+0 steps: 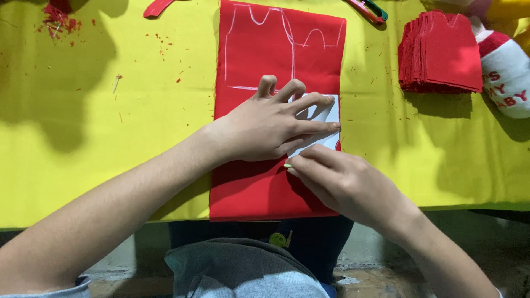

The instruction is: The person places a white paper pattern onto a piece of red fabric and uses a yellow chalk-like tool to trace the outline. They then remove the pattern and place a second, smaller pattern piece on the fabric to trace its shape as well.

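1. While the left hand [268, 124] lies flat with its fingers spread, it presses a white paper template [326, 124] onto a folded piece of red cloth [259, 55] on a yellow table cover [110, 138].
2. The right hand [345, 182] sits just below the template's lower edge, its fingers pinched narrowly on a small pale green marker [287, 165], of which only the tip shows.
3. The template lies on the right half of the cloth, about midway down, mostly hidden under the left hand's fingers.
4. To trace well, I judge that the flat hand should keep even pressure so the paper cannot slide, and the marker should hug the paper's edge.
5. White chalk outlines [287, 38] of garment shapes already mark the cloth's upper part; placing the template close beneath them would seem to save cloth.
6. Counts: one template, one red cloth being marked, one marker.
7. One stack of cut red pieces [441, 52] rests at the upper right, well apart; how many pieces are in it cannot be told.
8. One pair of scissors [369, 9] lies at the top edge, with one white and red sock-like item [505, 77] at the far right.
9. Many red scraps [58, 22] lie scattered at the upper left.
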